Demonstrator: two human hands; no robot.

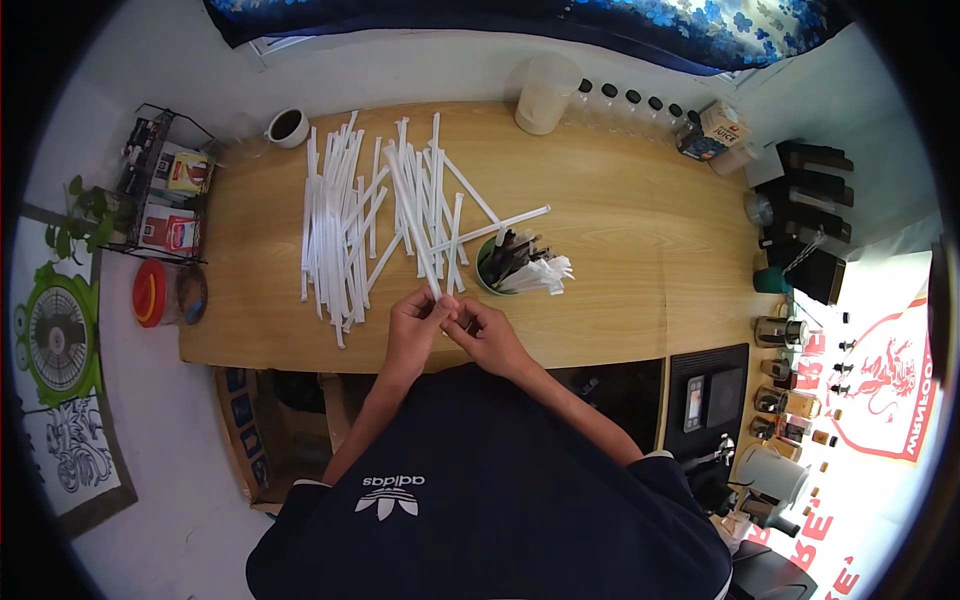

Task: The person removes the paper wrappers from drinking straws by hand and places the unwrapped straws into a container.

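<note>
Both hands meet over the near edge of the wooden table (620, 250). My left hand (418, 318) and my right hand (482, 325) pinch the near end of one long white paper-wrapped straw (410, 205), which runs away from me over the table. Several more wrapped straws (335, 225) lie spread in a loose pile to the left and ahead. Just right of the hands, a green cup (488, 275) holds dark straws and torn white wrappers (545, 275).
A frosted pitcher (545, 95) stands at the far edge, a cup of dark drink (288, 127) at the far left corner. A wire rack of boxes (165, 185) is on the left. Bottles, a juice carton (722, 127) and coffee gear (790, 330) line the right side.
</note>
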